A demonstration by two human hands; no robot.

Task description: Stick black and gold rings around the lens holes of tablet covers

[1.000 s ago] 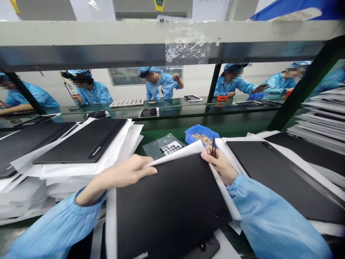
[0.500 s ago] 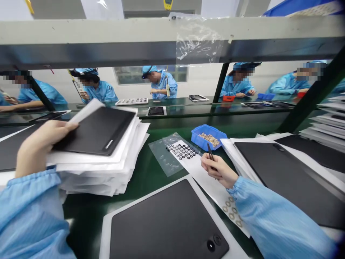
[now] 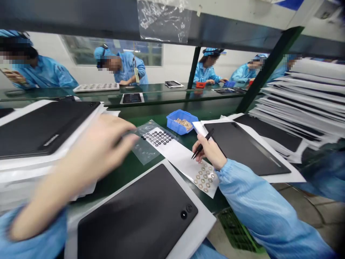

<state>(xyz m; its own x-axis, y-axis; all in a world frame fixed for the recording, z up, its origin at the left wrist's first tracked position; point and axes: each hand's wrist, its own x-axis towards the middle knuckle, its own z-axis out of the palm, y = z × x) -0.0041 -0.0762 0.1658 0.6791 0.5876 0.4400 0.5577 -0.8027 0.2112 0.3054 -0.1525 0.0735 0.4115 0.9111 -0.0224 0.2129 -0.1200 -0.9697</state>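
Observation:
My left hand [image 3: 105, 144], smeared by motion, hangs in front of the left stack, thumb and fingers apart and nothing visible between them. My right hand [image 3: 208, 151] is closed around black tweezers [image 3: 199, 146], tips pointing down and left over a white sticker sheet [image 3: 179, 158]. Black rings sit at the sheet's far end, pale rings at its near end. Nearest me, a black tablet back cover [image 3: 132, 216] with two round camera parts lies on white paper. Another black cover [image 3: 45, 126] tops the left stack of papers.
A blue bin [image 3: 176, 126] of small tan pieces stands behind the sheet, near a clear plastic bag [image 3: 145, 153]. To the right are another dark cover [image 3: 242, 147] and a tall paper-layered stack [image 3: 304, 100]. A shelf [image 3: 107, 25] crosses above; co-workers sit beyond.
My left hand has let go of the cover on the left stack and moved right. The tweezers now point downward in my right hand. The view has turned to the right.

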